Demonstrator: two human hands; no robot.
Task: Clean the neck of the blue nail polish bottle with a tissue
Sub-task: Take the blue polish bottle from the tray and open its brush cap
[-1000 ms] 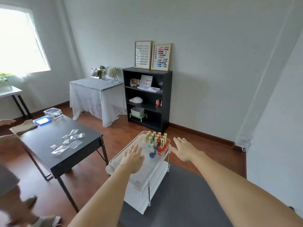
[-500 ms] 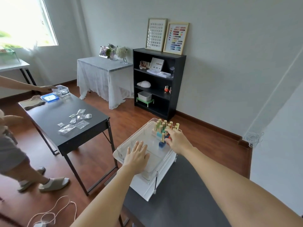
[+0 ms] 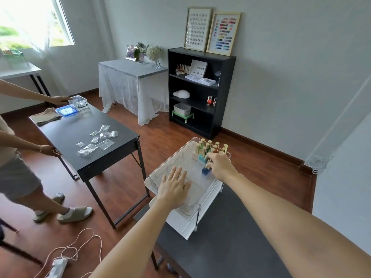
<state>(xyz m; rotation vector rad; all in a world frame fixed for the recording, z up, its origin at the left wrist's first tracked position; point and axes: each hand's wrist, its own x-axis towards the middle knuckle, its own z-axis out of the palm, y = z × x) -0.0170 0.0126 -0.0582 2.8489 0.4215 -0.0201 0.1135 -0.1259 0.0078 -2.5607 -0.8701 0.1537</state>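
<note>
A blue nail polish bottle (image 3: 205,170) with a gold cap stands inside a clear plastic organiser tray (image 3: 160,169) on a white rack. My right hand (image 3: 220,165) reaches over it, fingertips pinched on its cap. Behind it stand several more gold-capped polish bottles (image 3: 208,148) in the tray's far corner. My left hand (image 3: 173,187) lies flat, fingers spread, on the tray's near part. No tissue shows in view.
The white rack (image 3: 188,227) sits at the far edge of a dark table (image 3: 220,247). To the left, another person (image 3: 16,157) leans on a black desk (image 3: 84,135) with small packets. A black bookshelf (image 3: 200,91) stands behind; cables (image 3: 66,255) lie on the floor.
My view tipped down and moved closer. My right hand came in from the tray's right side onto the blue bottle's cap. My left hand stayed flat on the tray.
</note>
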